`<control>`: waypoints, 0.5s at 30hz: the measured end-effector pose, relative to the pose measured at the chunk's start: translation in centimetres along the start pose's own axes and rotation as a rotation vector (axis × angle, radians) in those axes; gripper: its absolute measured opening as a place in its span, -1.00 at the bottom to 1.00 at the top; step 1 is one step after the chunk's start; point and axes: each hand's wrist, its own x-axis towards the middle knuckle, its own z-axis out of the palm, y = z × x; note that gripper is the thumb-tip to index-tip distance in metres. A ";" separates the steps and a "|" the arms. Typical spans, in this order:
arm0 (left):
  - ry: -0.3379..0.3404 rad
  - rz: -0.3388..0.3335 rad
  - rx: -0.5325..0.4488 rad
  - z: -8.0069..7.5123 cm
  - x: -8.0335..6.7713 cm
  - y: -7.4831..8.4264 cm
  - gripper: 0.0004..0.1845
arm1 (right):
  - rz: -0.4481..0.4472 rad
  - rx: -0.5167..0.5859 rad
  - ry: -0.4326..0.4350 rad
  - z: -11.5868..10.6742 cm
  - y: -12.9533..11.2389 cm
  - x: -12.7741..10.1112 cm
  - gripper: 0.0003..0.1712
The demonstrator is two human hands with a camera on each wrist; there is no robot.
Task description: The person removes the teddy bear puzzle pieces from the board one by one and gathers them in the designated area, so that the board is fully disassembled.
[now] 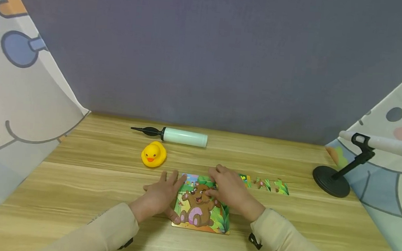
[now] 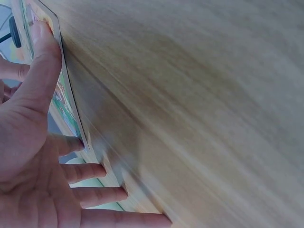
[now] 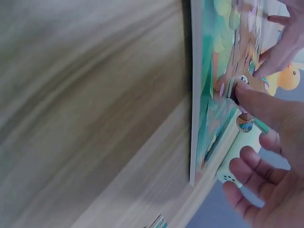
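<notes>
A bear jigsaw puzzle board (image 1: 198,213) lies flat on the wooden table (image 1: 95,188) near its front edge. My left hand (image 1: 160,195) lies flat at the board's left side, fingers straight on the wood. Its thumb (image 2: 40,57) presses the board's edge (image 2: 64,102). My right hand (image 1: 229,189) covers the board's upper right corner. Its thumb (image 3: 259,102) presses down on the bear's face in the puzzle (image 3: 213,71), and the other fingers hang relaxed beyond the edge. Three loose puzzle pieces (image 1: 265,184) lie in a row just right of that hand.
A yellow rubber duck (image 1: 154,154) sits behind the board to the left. A pale green hand pump (image 1: 175,135) lies further back. A black round-based stand (image 1: 333,179) with a white arm stands at the right. Printed cloth screens hang along both table sides.
</notes>
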 end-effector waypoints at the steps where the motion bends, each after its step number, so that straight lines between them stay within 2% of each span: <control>1: -0.001 -0.001 0.003 0.0 0.0 0.0 0.42 | -0.010 0.019 -0.001 -0.1 0.1 0.0 -0.44; 6: -0.002 -0.006 0.007 0.0 0.0 0.1 0.43 | -0.015 0.079 -0.025 -0.3 0.5 0.0 -0.47; 10: -0.001 -0.008 0.008 0.0 0.0 0.1 0.42 | -0.030 0.091 -0.049 -0.3 0.5 0.0 -0.70; 15: 0.000 -0.004 0.019 0.0 0.0 0.1 0.43 | -0.097 0.084 -0.034 0.0 0.5 0.0 -0.82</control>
